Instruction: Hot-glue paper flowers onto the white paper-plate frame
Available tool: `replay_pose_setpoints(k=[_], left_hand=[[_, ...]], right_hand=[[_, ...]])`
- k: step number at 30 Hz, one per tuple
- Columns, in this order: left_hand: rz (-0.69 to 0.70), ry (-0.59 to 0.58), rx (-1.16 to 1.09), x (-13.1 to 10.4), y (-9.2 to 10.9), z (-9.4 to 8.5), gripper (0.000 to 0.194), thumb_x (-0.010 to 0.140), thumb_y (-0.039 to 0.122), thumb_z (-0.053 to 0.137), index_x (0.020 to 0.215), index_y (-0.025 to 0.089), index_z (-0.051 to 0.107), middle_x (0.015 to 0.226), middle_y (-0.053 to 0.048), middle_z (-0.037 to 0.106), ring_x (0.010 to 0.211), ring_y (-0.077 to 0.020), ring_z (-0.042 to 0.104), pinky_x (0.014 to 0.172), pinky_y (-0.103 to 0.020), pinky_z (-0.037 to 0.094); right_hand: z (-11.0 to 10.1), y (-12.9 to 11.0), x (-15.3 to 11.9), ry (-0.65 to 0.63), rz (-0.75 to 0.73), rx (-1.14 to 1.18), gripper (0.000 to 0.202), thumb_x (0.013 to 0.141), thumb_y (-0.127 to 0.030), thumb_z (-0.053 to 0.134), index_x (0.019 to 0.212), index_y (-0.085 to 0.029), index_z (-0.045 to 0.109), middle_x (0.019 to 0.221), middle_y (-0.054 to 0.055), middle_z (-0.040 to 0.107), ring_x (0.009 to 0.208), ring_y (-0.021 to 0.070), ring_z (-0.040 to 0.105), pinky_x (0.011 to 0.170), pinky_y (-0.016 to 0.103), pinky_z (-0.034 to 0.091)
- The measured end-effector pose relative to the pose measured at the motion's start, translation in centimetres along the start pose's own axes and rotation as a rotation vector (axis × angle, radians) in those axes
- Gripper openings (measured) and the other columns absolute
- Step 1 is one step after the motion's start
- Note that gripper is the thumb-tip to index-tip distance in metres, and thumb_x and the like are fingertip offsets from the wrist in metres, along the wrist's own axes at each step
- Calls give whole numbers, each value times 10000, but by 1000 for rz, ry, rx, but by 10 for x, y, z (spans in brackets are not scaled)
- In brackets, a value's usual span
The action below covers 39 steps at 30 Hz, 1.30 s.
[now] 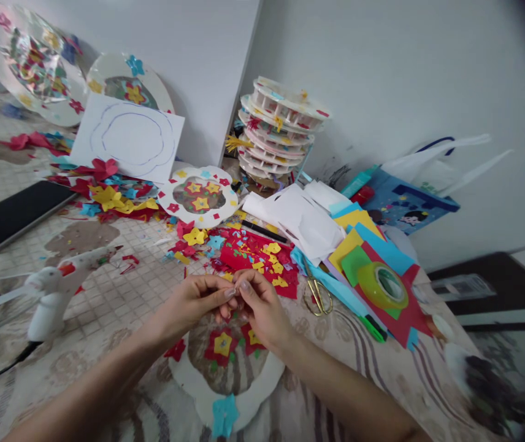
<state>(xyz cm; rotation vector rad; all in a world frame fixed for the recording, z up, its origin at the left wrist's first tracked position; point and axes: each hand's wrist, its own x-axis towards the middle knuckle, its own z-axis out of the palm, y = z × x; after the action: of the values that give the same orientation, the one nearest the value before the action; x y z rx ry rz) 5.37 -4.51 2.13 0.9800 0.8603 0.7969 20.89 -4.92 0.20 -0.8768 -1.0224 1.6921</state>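
My left hand and my right hand meet fingertip to fingertip above a white scalloped foam ring. Both are closed in a pinch, and whatever lies between the fingers is too small to make out. The ring rests on the patterned tablecloth, with a clear middle that carries red flowers with yellow centres. A blue paper flower sits on its near edge, and a red one on its left side. My hands cover part of the ring's far side.
A white glue gun with cables and a black phone lie left. Paper flowers and a smaller decorated ring are beyond. Gold scissors, yellow tape and coloured paper lie right. Stacked rings stand behind.
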Motion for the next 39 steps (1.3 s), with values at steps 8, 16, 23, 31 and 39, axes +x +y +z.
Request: replay_pose_setpoints(k=[8, 16, 23, 31, 39], left_hand=[[49, 14, 59, 3, -3, -2, 311, 697, 443, 683, 739, 137, 645, 700, -18, 653, 563, -94, 566, 532, -218, 466], [189, 138, 383, 2, -3, -3, 269, 796, 393, 567, 860, 148, 658, 630, -8, 625, 549, -109, 554, 530, -220, 446], [189, 202, 506, -2, 2, -3, 246, 797, 375, 552, 751, 154, 649, 590, -6, 600, 540, -114, 528, 511, -219, 418], [51, 111, 85, 4, -6, -11, 248, 758, 403, 638, 749, 156, 658, 664, 2, 625, 548, -80, 529, 512, -194, 429], [45, 71, 56, 5, -6, -12, 260, 754, 412, 651, 803, 159, 681, 689, 1, 645, 563, -74, 554, 531, -188, 449]], right_hand=[[-1, -2, 0, 128, -108, -221, 196, 826, -374, 619, 777, -188, 585, 734, -17, 546, 586, 76, 454, 484, 192, 331], [-4, -4, 2, 164, -208, -391, 129, 836, -314, 613, 800, -195, 642, 852, 3, 571, 773, 113, 538, 706, 236, 427], [0, -15, -6, 134, -370, -637, 117, 852, -243, 586, 873, -213, 697, 932, 37, 581, 874, 142, 571, 753, 265, 451], [-1, -4, 1, 144, -113, -218, 122, 815, -324, 634, 843, -237, 715, 842, 9, 603, 621, 82, 508, 521, 211, 397], [-1, -4, 2, 133, -53, -97, 133, 792, -334, 657, 828, -214, 704, 778, -6, 577, 501, 44, 407, 413, 181, 297]])
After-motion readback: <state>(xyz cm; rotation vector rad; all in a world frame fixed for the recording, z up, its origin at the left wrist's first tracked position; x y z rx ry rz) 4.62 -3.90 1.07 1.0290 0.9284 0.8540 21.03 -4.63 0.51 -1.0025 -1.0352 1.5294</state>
